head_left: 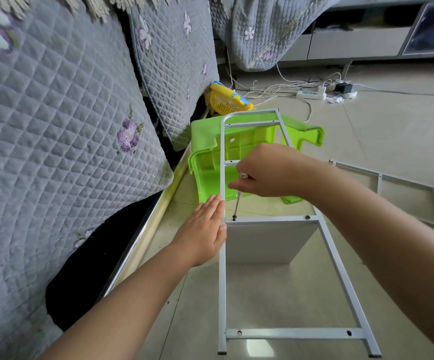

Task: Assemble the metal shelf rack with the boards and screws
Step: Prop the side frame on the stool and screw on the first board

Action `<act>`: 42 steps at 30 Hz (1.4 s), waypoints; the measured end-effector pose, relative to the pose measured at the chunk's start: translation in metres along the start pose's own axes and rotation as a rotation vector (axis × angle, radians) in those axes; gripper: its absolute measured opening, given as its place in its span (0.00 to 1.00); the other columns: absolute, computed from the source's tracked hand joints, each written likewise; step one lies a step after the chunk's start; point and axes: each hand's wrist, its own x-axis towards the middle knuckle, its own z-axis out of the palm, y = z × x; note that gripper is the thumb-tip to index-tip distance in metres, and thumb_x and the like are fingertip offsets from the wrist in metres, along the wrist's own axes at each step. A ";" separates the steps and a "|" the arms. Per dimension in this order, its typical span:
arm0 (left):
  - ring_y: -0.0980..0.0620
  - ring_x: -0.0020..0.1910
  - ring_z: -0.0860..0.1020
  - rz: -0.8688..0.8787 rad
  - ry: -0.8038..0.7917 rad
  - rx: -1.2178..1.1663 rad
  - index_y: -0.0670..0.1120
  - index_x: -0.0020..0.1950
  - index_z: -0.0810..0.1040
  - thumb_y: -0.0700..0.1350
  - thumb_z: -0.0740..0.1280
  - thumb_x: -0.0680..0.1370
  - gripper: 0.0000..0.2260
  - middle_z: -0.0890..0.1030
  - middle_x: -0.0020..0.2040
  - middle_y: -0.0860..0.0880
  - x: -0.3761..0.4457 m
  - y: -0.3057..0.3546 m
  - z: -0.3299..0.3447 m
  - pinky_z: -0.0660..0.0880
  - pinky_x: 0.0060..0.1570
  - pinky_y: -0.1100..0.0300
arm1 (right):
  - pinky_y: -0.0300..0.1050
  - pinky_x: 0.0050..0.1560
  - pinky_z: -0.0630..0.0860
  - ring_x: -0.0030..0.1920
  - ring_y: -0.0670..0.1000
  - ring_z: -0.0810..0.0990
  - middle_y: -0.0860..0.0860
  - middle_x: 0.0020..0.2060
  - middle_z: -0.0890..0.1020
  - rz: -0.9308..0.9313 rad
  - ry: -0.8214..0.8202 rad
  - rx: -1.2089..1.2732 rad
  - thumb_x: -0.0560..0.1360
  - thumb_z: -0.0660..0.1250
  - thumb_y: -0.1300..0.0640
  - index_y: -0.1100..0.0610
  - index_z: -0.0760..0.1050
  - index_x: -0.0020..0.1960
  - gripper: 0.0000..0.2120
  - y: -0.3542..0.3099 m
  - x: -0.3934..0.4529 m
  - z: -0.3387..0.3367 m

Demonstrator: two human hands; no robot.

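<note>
sofa cover: quilted grey fabric [62,141] fills the left, not part of the job
left hand: left hand [205,229] flat, fingers straight, pressed against the left upright of the metal frame [222,281], likely to steady it while the screw goes in
screw: dark screw [234,218] at the left end of the mid crossbar, screwdriver tip on it
screwdriver: thin screwdriver [237,203] angled down to the screw; clear handle top shows in the fist
right hand: right hand [265,172] curled round the screwdriver handle, gripping from above to turn and push
board: grey board [267,242] just under the mid crossbar, between the uprights, being fixed there
stool: green plastic stool [210,167] tipped over under the far end of the frame, seems to prop it
second screw: screw [307,217] at the right end of that crossbar, looks seated
spare frame: another side frame [405,188] flat on the floor, far right, waiting
</note>
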 end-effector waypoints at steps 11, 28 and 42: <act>0.54 0.75 0.38 0.007 0.020 -0.020 0.41 0.75 0.40 0.56 0.25 0.62 0.43 0.40 0.77 0.47 0.001 -0.002 0.003 0.30 0.64 0.68 | 0.43 0.42 0.64 0.50 0.56 0.76 0.55 0.50 0.80 -0.050 0.111 0.206 0.80 0.55 0.56 0.60 0.70 0.59 0.12 0.005 -0.005 0.016; 0.53 0.75 0.38 0.004 0.007 -0.016 0.39 0.75 0.39 0.52 0.34 0.72 0.33 0.39 0.76 0.45 -0.001 -0.001 0.001 0.34 0.70 0.64 | 0.48 0.46 0.69 0.46 0.58 0.74 0.57 0.45 0.75 -0.011 0.019 0.265 0.80 0.51 0.55 0.63 0.69 0.54 0.13 -0.004 -0.008 0.009; 0.53 0.75 0.38 0.013 0.011 0.000 0.40 0.75 0.40 0.55 0.28 0.68 0.38 0.39 0.76 0.46 0.000 -0.002 0.004 0.33 0.69 0.65 | 0.41 0.33 0.65 0.40 0.56 0.72 0.53 0.39 0.75 0.039 0.051 -0.063 0.80 0.52 0.53 0.57 0.71 0.46 0.12 0.000 -0.002 0.012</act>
